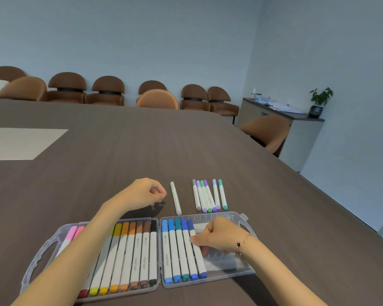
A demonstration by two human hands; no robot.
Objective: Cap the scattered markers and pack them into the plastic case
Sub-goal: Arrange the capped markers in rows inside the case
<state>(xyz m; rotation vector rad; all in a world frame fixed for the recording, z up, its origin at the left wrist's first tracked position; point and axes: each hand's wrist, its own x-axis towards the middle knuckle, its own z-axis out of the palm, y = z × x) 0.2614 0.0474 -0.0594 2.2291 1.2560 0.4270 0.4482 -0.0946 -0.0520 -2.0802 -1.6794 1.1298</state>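
Your right hand [217, 236] is down in the right half of the clear plastic hinged case [244, 219], fingers curled and pinching the dark blue capped marker [196, 248], the last one in the blue row, so you look mid-seating. Your left hand [145, 192] sits on the dark wood-grain table [142, 140] just above the case, fingers loosely curled. I can't tell if there's anything small pinched in there, looks empty to me.

Just right of that hand lies one all-white marker [175, 198], well clear of the rest. Further right is a bunch of six loose markers [209, 196]: grey, three purple-ish, a green and a teal, caps on as far as I can see.

What could bite you: your right wrist is hovering over the open part of that tray, so dragging it back could roll the blue row out of its slots. Your left forearm crosses the left tray too, and a careless sweep could shove the whole case. The bunched six touch each other, so grabbing one may scatter its neighbours.

Count: five blues in the right tray, at least nine visible in the left (pinks, yellows, oranges, browns, black; some hidden under your arm), seven still on the table.
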